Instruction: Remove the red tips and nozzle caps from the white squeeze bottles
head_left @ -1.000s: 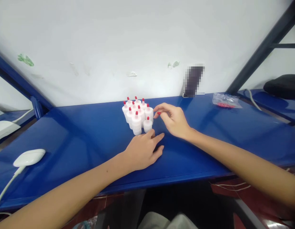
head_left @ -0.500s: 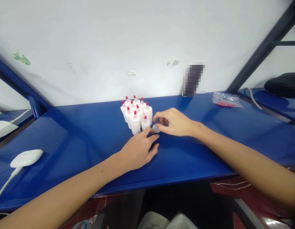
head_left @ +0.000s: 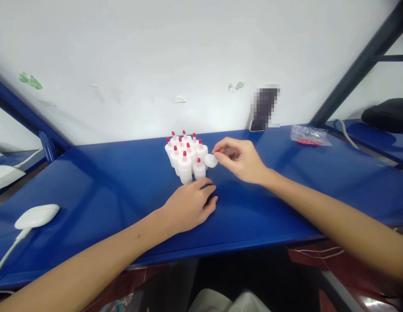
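Note:
A tight cluster of white squeeze bottles [head_left: 185, 167] with red-tipped nozzles stands upright on the blue table [head_left: 123, 216]. Just right of them, my right hand [head_left: 242, 160] pinches a white nozzle cap [head_left: 211, 160] by its red tip, between thumb and index finger. The cap is tilted, its round white side facing me. My left hand [head_left: 191, 203] lies palm down in front of the cluster with its fingers apart and nothing visible in them. Its fingertips are close to the base of the shorter front bottle [head_left: 199, 169]; I cannot tell whether they touch it.
A clear plastic bag [head_left: 310, 136] with red pieces lies at the back right. A phone-like dark object [head_left: 264, 108], partly pixelated, leans on the wall. On the left is a white rounded case [head_left: 37, 216] with a cable. Metal posts frame both ends of the table.
My right hand has lifted the nozzle cap up and slightly left, away from the table and tilted it. My left hand has stayed nearly still, its fingers drawn slightly back from the front bottle.

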A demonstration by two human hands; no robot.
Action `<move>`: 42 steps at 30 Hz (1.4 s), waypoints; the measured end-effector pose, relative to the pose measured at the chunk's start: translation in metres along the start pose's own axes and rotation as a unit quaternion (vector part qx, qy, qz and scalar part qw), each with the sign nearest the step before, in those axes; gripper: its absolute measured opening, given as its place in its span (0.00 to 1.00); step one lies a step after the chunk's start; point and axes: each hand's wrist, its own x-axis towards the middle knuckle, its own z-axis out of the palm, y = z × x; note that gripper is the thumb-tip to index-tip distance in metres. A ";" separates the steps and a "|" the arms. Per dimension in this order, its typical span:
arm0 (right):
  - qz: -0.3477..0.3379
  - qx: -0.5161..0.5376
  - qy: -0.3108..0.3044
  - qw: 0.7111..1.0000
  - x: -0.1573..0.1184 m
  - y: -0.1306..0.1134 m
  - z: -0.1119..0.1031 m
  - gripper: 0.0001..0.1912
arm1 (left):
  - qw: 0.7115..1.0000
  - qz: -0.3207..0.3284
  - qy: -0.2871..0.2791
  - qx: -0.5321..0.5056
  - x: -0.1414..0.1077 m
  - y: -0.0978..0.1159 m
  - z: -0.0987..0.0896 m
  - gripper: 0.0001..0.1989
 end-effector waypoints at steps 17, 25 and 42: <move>0.142 0.184 0.054 0.971 0.009 0.015 0.002 0.14 | 0.959 0.133 0.248 0.022 -0.002 -0.013 -0.031 0.15; 0.220 0.293 0.047 0.929 0.013 0.018 0.004 0.16 | 0.911 0.106 0.399 0.007 -0.005 -0.043 -0.038 0.18; 0.008 0.026 0.054 0.998 0.006 0.002 0.028 0.11 | 0.951 -0.159 -0.262 0.047 -0.010 -0.043 -0.067 0.22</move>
